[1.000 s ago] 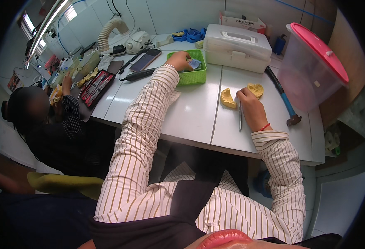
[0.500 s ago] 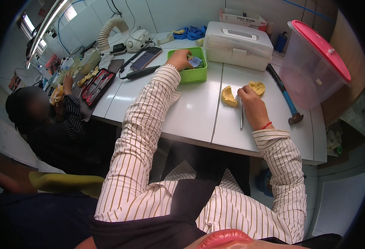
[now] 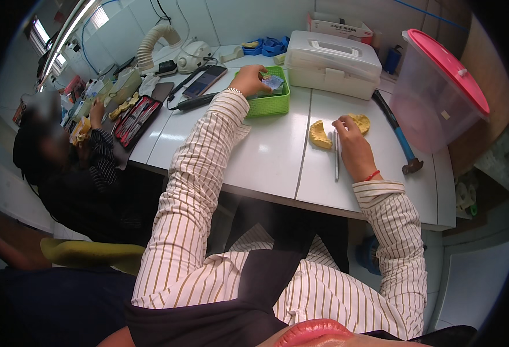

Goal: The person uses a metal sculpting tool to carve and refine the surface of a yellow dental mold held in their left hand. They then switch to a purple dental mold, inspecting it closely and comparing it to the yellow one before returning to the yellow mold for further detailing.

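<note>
Okay, left hand (image 3: 248, 80) at twelve over green basket (image 3: 270, 106), right hand (image 3: 354, 144) at two by metal rod (image 3: 337, 161); I can't tell either's grip.

A white tiled desk (image 3: 263, 156) runs along a pale, tiled wall (image 3: 240, 23). At upper left, a bright window (image 3: 39, 36) sits near a slanting strip light (image 3: 64, 44). A yellow-green chair (image 3: 92, 255) shows at lower left.

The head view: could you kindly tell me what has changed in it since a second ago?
The left hand has risen slightly over the green basket; what it grips is unclear. The co-worker's head has lifted. The right hand stays at the metal rod; the yellow casts and the hammer lie as before.
</note>
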`<state>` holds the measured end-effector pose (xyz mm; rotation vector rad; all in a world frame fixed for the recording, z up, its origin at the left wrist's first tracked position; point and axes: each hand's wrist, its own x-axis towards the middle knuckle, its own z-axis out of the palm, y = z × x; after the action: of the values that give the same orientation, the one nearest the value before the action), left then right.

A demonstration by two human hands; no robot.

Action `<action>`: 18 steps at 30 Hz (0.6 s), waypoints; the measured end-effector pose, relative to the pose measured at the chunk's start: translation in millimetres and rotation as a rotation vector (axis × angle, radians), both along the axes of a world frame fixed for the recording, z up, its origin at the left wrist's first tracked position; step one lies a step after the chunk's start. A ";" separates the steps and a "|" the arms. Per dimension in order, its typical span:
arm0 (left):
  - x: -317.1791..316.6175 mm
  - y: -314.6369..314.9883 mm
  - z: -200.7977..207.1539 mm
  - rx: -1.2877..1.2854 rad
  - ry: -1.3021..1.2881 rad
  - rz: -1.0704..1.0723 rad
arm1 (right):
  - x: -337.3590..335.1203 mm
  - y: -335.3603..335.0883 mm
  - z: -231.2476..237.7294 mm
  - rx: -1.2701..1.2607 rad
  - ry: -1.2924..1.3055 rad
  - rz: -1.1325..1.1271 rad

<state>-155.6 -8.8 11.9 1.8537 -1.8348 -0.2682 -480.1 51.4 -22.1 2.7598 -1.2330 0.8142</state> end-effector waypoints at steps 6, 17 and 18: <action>-0.2 10.2 28.7 -0.059 0.012 -0.015 | 0.9 -6.3 -0.2 -0.218 -0.098 -0.024; -59.4 105.5 72.7 -0.163 0.145 -0.270 | 42.0 -6.2 49.3 0.484 -0.729 0.323; -65.0 112.4 71.7 -0.152 0.140 -0.293 | 46.1 -6.9 48.4 0.583 -0.775 0.367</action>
<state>-220.7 103.7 83.6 1.4265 -1.9666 -0.3420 -434.0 44.5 26.3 3.3120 -1.1719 1.9858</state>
